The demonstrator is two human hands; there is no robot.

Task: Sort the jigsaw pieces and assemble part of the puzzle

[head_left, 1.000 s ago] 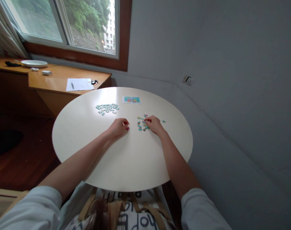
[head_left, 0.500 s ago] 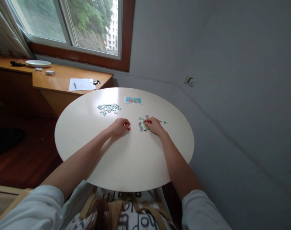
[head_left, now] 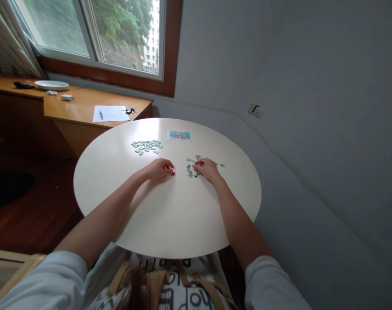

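Grey wall [head_left: 222, 56] and a window [head_left: 118, 32] bound the room; from my remote seat I look down through the head camera at a round table [head_left: 170, 219], taking the picture card [head_left: 179, 135] on it as my landmark. Well left of the card, a desk [head_left: 81, 101] bears a white plate [head_left: 51, 85], the one vessel I can pick out; its contents, if any, I cannot tell. Left of the card and slightly nearer the wearer, pale puzzle pieces [head_left: 146, 145] lie spread flat. Nearer than the card and a little left, the left hand [head_left: 157, 168] has its fingers curled in, tips at a dark pink piece [head_left: 172, 174]; whether pinched or merely touched, I cannot tell. Nearer than the card and just right, mixed coloured pieces [head_left: 190, 175] lie loose on the tabletop. I judge the key relation to be that they sit beneath and just left of the fingertips of the right hand [head_left: 207, 168], the nearer hand; no long axis is clear. Its thumb and forefinger draw together, but I cannot see whether they grasp anything. Farther right of the card, beside that hand, sits a lone piece [head_left: 222, 165].
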